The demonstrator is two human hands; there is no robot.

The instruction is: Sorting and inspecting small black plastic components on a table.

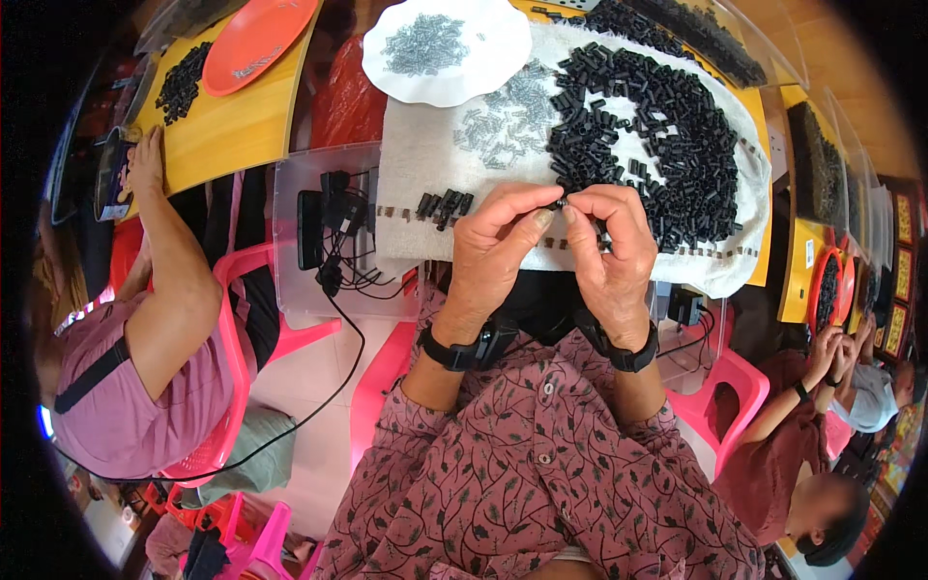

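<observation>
My left hand (pixel 491 244) and my right hand (pixel 619 259) meet above the near edge of a white cloth (pixel 418 159). Thumb and forefinger of each pinch a small black cylindrical piece (pixel 558 204), mostly covered by the fingertips. A few dark pieces show by my right fingers; whether held or lying on the cloth, I cannot tell. Beyond the hands spreads a large heap of black cylindrical pieces (pixel 696 135). Left of it lie loose clear small pieces (pixel 503 135), and more sit on a white scalloped plate (pixel 503 75). A small row of black pieces (pixel 443 206) lies beside my left hand.
A clear plastic box (pixel 290 227) with cables (pixel 350 246) stands left below the cloth. At the far left another person's arm (pixel 179 237) rests by a yellow table (pixel 227 135) bearing a red plate (pixel 232 58). People work at the right. Pink chairs (pixel 739 387) flank me.
</observation>
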